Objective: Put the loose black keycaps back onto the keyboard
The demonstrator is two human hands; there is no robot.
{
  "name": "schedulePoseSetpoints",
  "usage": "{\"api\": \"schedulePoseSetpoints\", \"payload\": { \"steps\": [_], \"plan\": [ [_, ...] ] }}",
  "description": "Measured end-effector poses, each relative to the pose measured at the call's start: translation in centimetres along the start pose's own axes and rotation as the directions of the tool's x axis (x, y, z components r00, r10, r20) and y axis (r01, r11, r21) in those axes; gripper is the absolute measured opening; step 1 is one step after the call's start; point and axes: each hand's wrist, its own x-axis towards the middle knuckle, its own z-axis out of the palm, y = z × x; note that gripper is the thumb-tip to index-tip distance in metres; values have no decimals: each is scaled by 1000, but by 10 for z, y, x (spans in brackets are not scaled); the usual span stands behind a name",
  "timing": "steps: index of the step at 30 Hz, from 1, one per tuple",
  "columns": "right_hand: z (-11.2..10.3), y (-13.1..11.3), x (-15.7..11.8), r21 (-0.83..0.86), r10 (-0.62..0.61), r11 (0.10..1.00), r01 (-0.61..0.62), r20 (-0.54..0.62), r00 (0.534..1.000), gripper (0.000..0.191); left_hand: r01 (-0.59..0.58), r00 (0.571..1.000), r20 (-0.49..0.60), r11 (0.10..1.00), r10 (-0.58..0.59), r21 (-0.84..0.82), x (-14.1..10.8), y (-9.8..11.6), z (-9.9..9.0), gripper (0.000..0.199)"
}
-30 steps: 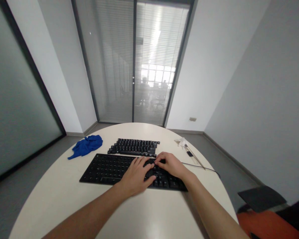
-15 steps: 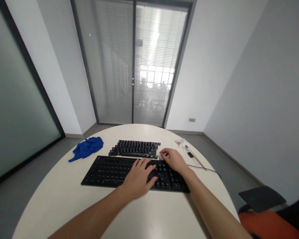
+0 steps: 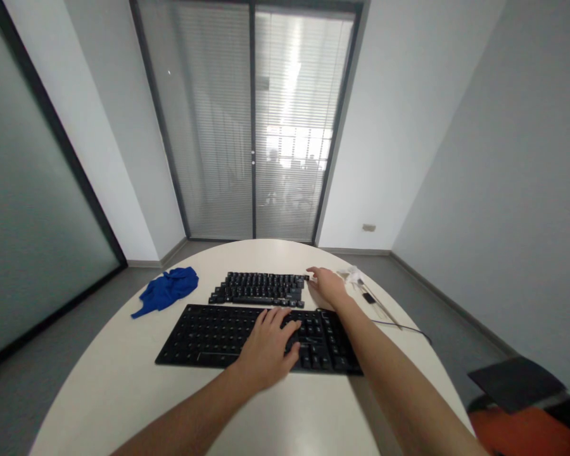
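While your keyboard [image 3: 213, 335] is lying bare at left, keys [image 3: 336, 348] are filling its right

Loose keys [image 3: 266, 289] are sitting behind it. Your left hand [image 3: 268, 351] is resting on it, open. Your right hand [image 3: 329, 287] is sitting beside them, its grip unclear.

Plastic keyboard [image 3: 218, 334], smooth glossy tabletop [image 3: 313, 415]

We have room for a hand left of the keyboard [image 3: 213, 332]; behind it, the loose keys [image 3: 261, 288] and our right hand [image 3: 329, 286] stand in the way, with the cable [image 3: 411, 329] further right.
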Motion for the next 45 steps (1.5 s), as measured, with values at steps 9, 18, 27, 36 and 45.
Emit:
{"api": "schedulePoseSetpoints", "payload": {
  "steps": [9,18,27,36,45],
  "plan": [
    [-4,-2,-5,-21,87,996,-87,20,996,27,-5,1000,-7,1000,5,0,0,-1,1,37],
    [-16,18,-50,187,5,982,-17,67,998,19,0,1000,12,1000,0,12,-1,1,1,38],
    [-32,16,-86,554,-275,804,216,24,961,33,-11,1000,-7,1000,11,22,-2,0,2,37],
    [-36,12,-91,616,-315,764,189,101,944,29,-19,1000,1,1000,19,22,-1,-1,3,38],
    [-38,10,-91,564,-351,783,264,49,935,24,-12,1000,7,1000,12,29,-2,0,2,38]
  ]
}}
